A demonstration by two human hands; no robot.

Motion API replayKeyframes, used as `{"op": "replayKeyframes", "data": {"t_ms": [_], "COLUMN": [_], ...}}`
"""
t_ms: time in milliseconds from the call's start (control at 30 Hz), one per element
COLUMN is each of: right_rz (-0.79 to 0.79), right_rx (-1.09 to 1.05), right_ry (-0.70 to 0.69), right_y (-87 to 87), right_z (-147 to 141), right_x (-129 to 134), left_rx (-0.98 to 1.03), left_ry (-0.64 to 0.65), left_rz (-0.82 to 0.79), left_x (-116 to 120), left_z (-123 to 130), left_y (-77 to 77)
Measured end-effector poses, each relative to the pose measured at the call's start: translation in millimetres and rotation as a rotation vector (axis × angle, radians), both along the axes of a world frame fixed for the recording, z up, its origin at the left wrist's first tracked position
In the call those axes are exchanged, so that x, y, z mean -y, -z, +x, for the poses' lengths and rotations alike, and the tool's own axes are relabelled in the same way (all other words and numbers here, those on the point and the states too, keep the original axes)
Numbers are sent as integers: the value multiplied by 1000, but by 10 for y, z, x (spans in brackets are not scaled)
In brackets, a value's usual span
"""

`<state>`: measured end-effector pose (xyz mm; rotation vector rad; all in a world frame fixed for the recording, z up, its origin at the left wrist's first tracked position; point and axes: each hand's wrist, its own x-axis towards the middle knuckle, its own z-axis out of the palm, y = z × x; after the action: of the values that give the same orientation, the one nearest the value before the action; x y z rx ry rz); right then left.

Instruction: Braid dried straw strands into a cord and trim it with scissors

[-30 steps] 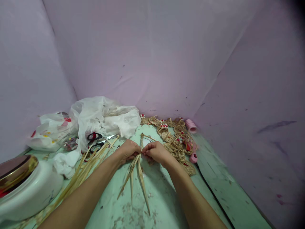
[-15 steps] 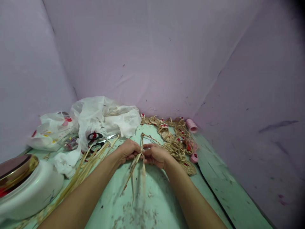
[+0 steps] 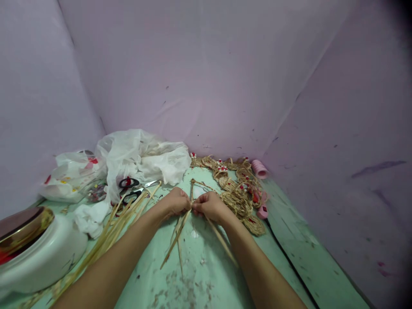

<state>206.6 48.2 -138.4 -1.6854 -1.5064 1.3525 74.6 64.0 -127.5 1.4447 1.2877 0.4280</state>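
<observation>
Left hand [image 3: 176, 201] and right hand [image 3: 209, 205], fingers pinched tight, hold a straw cord [image 3: 192, 192] between them; one strand [image 3: 220, 238], hanging centrally moments ago, now slants beside the right forearm [image 3: 252, 262], seemingly parted from the remaining strands [image 3: 178, 237] below.

No words, numbers, labels or brand names can be read. Red and yellow patches on the plastic bag [image 3: 64, 182] at left are too small to make out, and a dark scribble [image 3: 71, 261] on the white tub [image 3: 45, 257] is illegible.
</observation>
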Motion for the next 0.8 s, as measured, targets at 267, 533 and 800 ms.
{"op": "replayKeyframes", "data": {"t_ms": [267,533,800], "right_rz": [-117,-57,-35], "right_rx": [-91,-139,-125], "right_ry": [69,121,84], "right_y": [-82,59,134], "right_z": [-33,-1,15], "right_x": [36,-16,-45], "left_rx": [22,-90,-75], "left_ry": [6,25,119], "left_rz": [37,135,106], "left_x": [-28,-36,-51], "left_z": [13,-4,-81], "left_y": [44,54,23]}}
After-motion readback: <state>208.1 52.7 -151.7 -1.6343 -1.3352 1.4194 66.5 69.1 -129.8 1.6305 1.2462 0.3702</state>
